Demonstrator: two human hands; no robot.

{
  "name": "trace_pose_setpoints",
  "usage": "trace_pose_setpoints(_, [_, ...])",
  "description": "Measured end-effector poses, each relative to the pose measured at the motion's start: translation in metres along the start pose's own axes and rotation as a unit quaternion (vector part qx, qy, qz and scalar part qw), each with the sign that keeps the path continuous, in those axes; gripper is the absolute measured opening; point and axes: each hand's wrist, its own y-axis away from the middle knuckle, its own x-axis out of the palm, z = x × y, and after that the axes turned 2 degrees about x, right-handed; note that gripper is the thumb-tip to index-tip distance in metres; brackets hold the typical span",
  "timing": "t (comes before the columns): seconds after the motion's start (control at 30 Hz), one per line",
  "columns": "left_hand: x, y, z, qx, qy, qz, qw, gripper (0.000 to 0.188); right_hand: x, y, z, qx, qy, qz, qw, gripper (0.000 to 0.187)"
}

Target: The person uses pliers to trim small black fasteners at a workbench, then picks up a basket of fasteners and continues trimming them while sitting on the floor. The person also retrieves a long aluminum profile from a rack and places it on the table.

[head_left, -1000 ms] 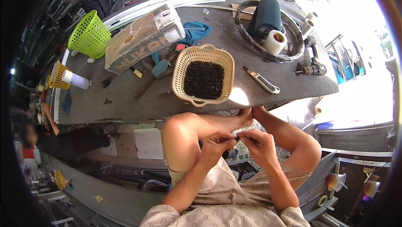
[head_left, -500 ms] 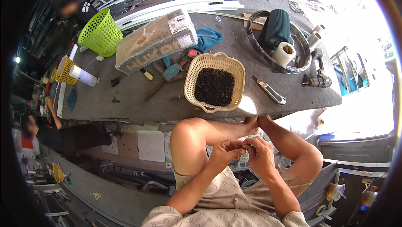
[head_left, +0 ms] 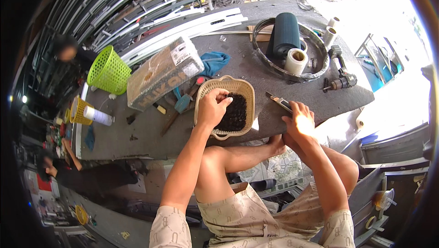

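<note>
A cream plastic basket (head_left: 252, 106) holds a heap of small black pieces (head_left: 237, 113) on the grey work table. My left hand (head_left: 213, 109) is over the basket's left side, thumb and fingers pinched together above the heap. Whatever lies between those fingertips is hidden or too small to name. To the right of the basket rests a utility knife (head_left: 279, 101), its blade end pointing up and left. My right hand (head_left: 300, 121) has its fingers curled over the knife's handle, covering the near end of it.
Behind the basket lie a hammer (head_left: 183, 100), a blue cloth (head_left: 214, 63) and a long taped carton (head_left: 160, 76). A ring coil (head_left: 257, 49) circles several rolls, with a cordless drill (head_left: 343, 81) at right. A green basket (head_left: 109, 72) stands left, and two people are beyond it.
My hands have come apart from above my lap. The left has moved up over the basket, the right up to the knife on the table. The view has shifted slightly.
</note>
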Motion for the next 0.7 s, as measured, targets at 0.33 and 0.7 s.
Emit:
trace_pose_setpoints(0.33, [0.027,0.007,0.026,-0.041,-0.207,0.122,0.970,0.030,0.010,-0.007,-0.026,0.003,-0.002,0.033,0.999,0.038])
trace_pose_setpoints(0.7, [-0.014,0.002,0.029,-0.147,0.061,0.087,0.983,0.015,0.010,0.006,-0.027,0.001,-0.008,-0.002,1.000,0.046])
